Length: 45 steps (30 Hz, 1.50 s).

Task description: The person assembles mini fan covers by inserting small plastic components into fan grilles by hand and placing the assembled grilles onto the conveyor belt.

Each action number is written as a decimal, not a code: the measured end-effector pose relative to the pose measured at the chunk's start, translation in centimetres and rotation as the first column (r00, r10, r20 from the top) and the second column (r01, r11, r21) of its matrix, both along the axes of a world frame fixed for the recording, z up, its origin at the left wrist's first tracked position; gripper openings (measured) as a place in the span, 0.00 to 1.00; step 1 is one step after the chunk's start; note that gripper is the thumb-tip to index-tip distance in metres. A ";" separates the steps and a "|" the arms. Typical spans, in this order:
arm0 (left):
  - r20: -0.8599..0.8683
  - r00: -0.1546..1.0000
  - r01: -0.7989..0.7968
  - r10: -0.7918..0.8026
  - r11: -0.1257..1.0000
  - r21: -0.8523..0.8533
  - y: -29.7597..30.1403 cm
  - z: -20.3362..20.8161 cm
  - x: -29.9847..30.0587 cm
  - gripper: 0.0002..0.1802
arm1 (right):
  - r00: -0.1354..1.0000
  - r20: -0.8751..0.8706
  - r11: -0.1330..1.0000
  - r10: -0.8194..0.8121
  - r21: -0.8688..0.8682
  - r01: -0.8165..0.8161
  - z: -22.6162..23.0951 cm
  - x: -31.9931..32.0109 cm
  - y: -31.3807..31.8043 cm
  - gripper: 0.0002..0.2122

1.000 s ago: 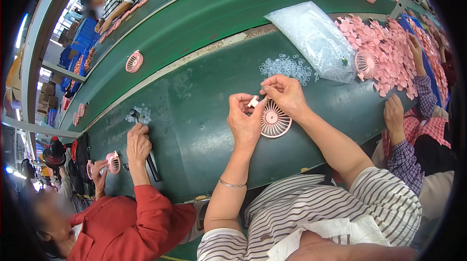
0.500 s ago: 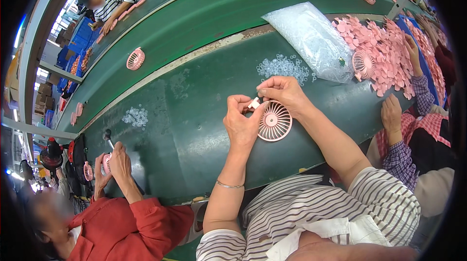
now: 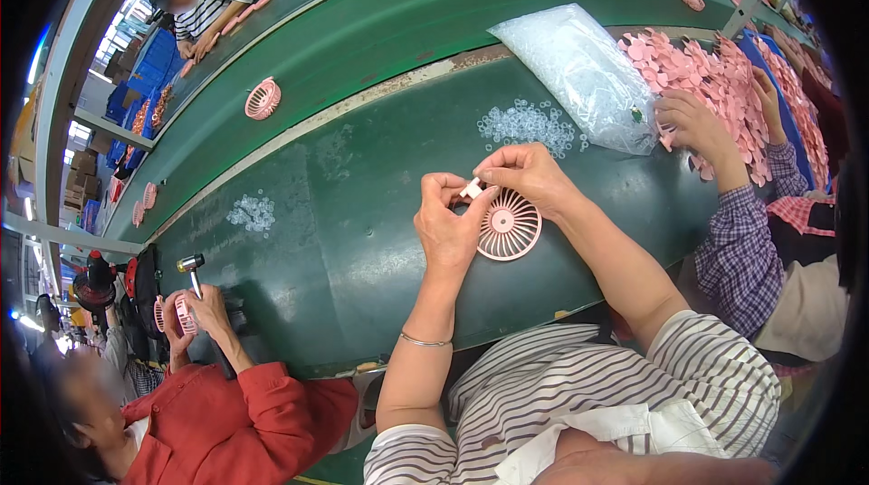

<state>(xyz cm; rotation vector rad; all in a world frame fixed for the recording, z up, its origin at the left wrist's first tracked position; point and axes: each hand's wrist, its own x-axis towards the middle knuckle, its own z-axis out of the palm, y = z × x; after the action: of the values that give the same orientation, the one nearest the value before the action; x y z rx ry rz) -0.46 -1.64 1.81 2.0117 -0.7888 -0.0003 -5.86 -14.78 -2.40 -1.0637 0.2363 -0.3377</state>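
Note:
My left hand (image 3: 448, 224) and my right hand (image 3: 525, 175) meet over the green table (image 3: 362, 241), both pinching a small white part (image 3: 471, 187) between their fingertips. Just below the hands a round pink fan grille (image 3: 509, 224) lies flat on the table, partly under my right palm. A scatter of small clear rings (image 3: 528, 123) lies beyond my hands.
A clear plastic bag (image 3: 584, 69) of rings and a heap of pink fan blades (image 3: 715, 78) lie at the right, where a person in a plaid sleeve (image 3: 742, 223) reaches. A person in red (image 3: 235, 413) at the left holds a pink part and a tool. A pink grille (image 3: 262, 99) rides the conveyor.
My hands stay together on the small white part above the grille. The person in red pulled their hands back off the table toward their body. The plaid-sleeved hand moved into the blade heap.

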 end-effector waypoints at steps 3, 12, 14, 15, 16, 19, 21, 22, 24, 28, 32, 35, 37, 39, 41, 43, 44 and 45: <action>-0.006 1.000 -0.015 0.015 1.000 0.001 -0.1 -0.1 0.1 0.21 | 1.000 -0.010 1.000 0.028 0.009 -0.028 0.1 -0.2 -0.1 0.06; 0.070 0.998 0.008 -0.002 0.996 -0.084 -0.1 -1.4 0.7 0.24 | 0.998 0.005 0.997 0.060 0.037 -0.061 0.3 -0.6 0.1 0.08; 0.093 0.996 0.003 0.003 0.998 -0.067 0.0 -1.8 0.9 0.25 | 1.000 -0.003 0.998 0.027 -0.052 -0.027 0.3 -0.3 0.4 0.08; 0.093 0.996 -0.007 0.013 0.998 -0.067 0.0 -1.8 0.9 0.24 | 1.000 -0.004 0.998 0.027 -0.052 -0.027 0.3 -0.3 0.3 0.08; 0.094 0.995 -0.018 0.024 0.998 -0.067 0.0 -1.8 0.9 0.23 | 0.999 -0.015 0.996 0.045 -0.081 -0.046 0.4 -0.3 0.1 0.08; 0.183 0.983 0.026 -0.005 0.994 -0.110 0.0 -2.1 1.2 0.22 | 0.996 -0.038 0.994 0.082 -0.076 -0.085 0.6 0.1 -0.4 0.08; 0.162 0.987 0.010 0.007 0.994 -0.105 -0.1 -1.8 1.1 0.22 | 0.994 -0.030 0.994 0.104 -0.040 -0.106 0.7 0.5 -0.7 0.08; 0.141 0.990 -0.004 0.018 0.995 -0.100 -0.2 -1.7 1.1 0.21 | 0.994 -0.031 0.994 0.103 -0.041 -0.104 0.9 0.6 -0.7 0.08; 0.145 0.989 -0.009 0.024 0.995 -0.103 -0.3 -1.8 1.3 0.22 | 0.996 -0.025 0.993 0.086 -0.077 -0.088 1.1 0.8 -0.6 0.09; 0.215 0.976 -0.014 0.034 0.995 -0.094 -0.1 -1.8 1.3 0.21 | 0.994 -0.024 0.989 0.104 -0.101 -0.106 1.4 0.9 -0.6 0.09; 0.073 0.995 -0.059 0.072 0.984 -0.166 -0.3 -1.9 0.9 0.22 | 0.992 -0.048 0.984 0.116 -0.127 -0.122 1.4 0.6 -0.7 0.09; 0.165 0.984 -0.038 0.061 0.990 -0.136 -0.3 -1.7 1.2 0.21 | 0.993 -0.046 0.987 0.112 -0.114 -0.117 1.7 1.0 -1.1 0.09; 0.283 0.958 -0.002 0.037 0.992 -0.124 -0.4 -1.3 1.5 0.21 | 0.992 -0.038 0.977 0.123 -0.169 -0.128 2.0 1.5 -1.5 0.09; 0.345 0.938 0.019 0.028 0.991 -0.133 -0.5 -1.3 1.8 0.21 | 0.992 -0.036 0.975 0.125 -0.179 -0.129 2.0 1.8 -1.6 0.09; 0.280 0.959 -0.017 0.046 0.994 -0.108 -0.4 -1.5 1.9 0.21 | 0.997 -0.039 0.915 0.061 -0.397 -0.071 2.2 1.8 -1.3 0.10; 0.220 0.973 -0.048 0.069 0.994 -0.101 -0.1 -1.9 2.3 0.21 | 0.996 -0.015 0.853 0.091 -0.515 -0.085 2.1 1.9 -1.2 0.10; 0.160 0.983 -0.079 0.093 0.993 -0.092 -0.1 -2.0 2.4 0.21 | 0.992 0.006 0.776 0.124 -0.624 -0.093 2.1 1.9 -1.2 0.10; 0.160 0.983 -0.079 0.093 0.993 -0.091 -0.1 -2.1 2.4 0.21 | 0.991 -0.005 0.798 0.137 -0.592 -0.113 2.3 1.9 -1.2 0.12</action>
<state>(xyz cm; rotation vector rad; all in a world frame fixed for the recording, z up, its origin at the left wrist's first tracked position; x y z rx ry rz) 1.97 -1.73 -0.34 1.9815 -0.7907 0.2485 -4.00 -15.95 -0.14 -1.6864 0.0163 -0.3181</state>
